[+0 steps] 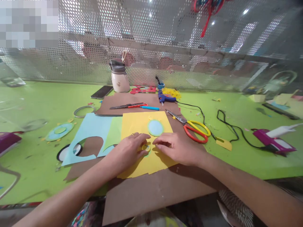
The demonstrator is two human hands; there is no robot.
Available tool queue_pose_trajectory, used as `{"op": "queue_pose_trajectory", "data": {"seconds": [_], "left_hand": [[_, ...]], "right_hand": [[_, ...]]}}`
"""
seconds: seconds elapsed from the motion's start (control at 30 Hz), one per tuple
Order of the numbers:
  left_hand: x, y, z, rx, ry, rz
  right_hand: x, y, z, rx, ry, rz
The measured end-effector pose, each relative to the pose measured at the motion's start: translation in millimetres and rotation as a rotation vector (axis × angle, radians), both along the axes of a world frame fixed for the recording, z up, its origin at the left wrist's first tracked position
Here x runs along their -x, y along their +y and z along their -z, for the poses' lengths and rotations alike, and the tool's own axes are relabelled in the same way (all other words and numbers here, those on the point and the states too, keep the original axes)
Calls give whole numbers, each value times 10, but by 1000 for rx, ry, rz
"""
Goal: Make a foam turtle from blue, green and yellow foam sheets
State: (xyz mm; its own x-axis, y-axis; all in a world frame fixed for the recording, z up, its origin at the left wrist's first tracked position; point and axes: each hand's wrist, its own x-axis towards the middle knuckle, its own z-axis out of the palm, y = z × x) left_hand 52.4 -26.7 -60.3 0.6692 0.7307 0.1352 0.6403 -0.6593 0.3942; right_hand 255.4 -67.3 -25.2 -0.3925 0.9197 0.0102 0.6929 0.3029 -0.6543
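My left hand (129, 149) and my right hand (176, 146) rest on a yellow paper sheet (142, 124), fingertips meeting around a small round paper piece (146, 147) with a green rim. Both press it flat against the sheet. A larger light-blue oval with a green rim (155, 127) lies on the same sheet just beyond my fingers. Under the yellow sheet lies brown cardboard (153, 186), with a light-blue sheet (91, 129) with a cut-out and a green sheet (115, 130) to the left.
Red and yellow scissors (194, 127) lie right of the sheet. A blue glue gun (165, 98), a blue pen (149, 108), black scissors (127, 106), a white bottle (119, 77) and a phone (101, 92) sit behind. A purple glue gun (272, 140) with black cable is at right. A perforated metal screen (165, 41) backs the green table (236, 157).
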Motion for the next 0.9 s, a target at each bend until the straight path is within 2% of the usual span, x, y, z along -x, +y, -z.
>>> {"op": "queue_pose_trajectory", "data": {"seconds": [0.07, 0.17, 0.27, 0.37, 0.5, 0.6, 0.7, 0.77, 0.83, 0.9], "left_hand": [[6, -2, 12, -17, -7, 7], [21, 3, 44, -41, -29, 22], [20, -1, 63, -53, -40, 27], [-1, -21, 45, -36, -18, 19], [50, -18, -46, 53, -20, 34], [214, 37, -193, 111, -74, 27], [409, 85, -367, 11, -106, -125], [485, 72, -432, -31, -74, -157], [489, 13, -425, -60, -33, -123], [435, -69, -360, -81, -10, -10]], "right_hand": [[36, -2, 29, -116, -61, -85], [77, -2, 134, -210, -137, -190], [91, -14, 225, -267, -171, -240], [86, -32, 239, -305, -232, -263], [82, -37, 198, -319, -327, -294], [87, -29, 187, -325, -386, -304], [97, -23, 193, -324, -411, -297], [103, -23, 198, -317, -407, -296], [103, -26, 203, -311, -383, -293], [98, -28, 210, -303, -350, -290]]}}
